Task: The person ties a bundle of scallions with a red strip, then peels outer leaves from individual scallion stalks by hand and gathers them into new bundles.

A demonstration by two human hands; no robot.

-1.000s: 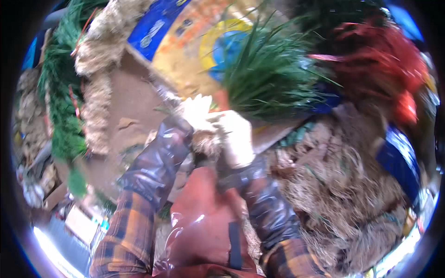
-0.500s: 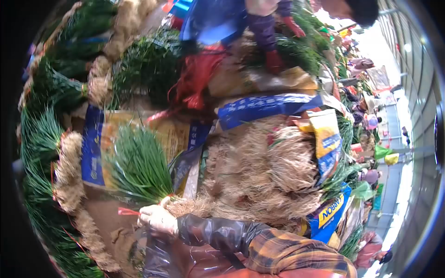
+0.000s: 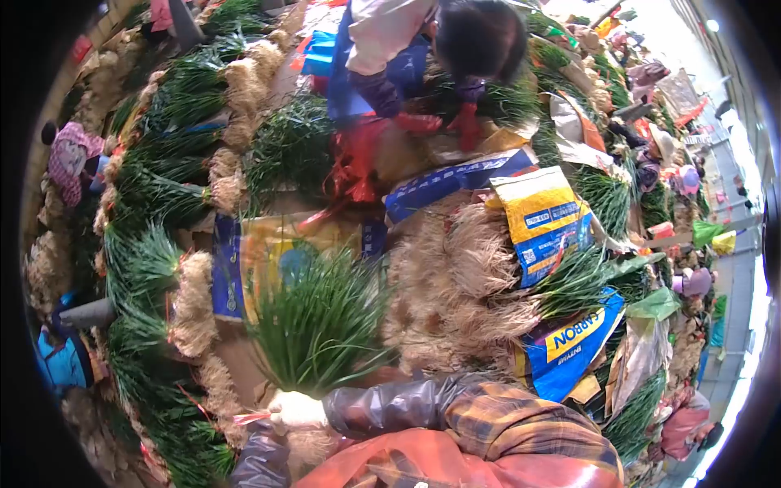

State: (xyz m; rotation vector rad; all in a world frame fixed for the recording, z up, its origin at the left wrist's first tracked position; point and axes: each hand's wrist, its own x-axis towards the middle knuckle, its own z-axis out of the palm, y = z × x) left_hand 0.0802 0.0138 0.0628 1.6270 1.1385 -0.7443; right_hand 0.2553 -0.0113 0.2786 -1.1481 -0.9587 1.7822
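A bundle of long green leafy stalks stands in front of me, its pale fibrous roots pointing toward my body. At the base of the stalks, my right hand, in a white glove, is closed with red strands sticking out at its left. The dark plastic sleeve of my left arm comes up from the bottom edge beside the roots; the fingers of my left hand are hidden. Behind the leaves lies a yellow and blue printed sack.
Rows of green bundles with pale roots run along the left. A root pile lies right of centre, by a blue and yellow CARBON bag. Across from me, a co-worker in red gloves bends near red strands. Other people sit farther off.
The view has swung to the right and then widened slightly. The bundle now stands more upright in view, with its roots below my right hand. The co-worker's head and arms show more fully.
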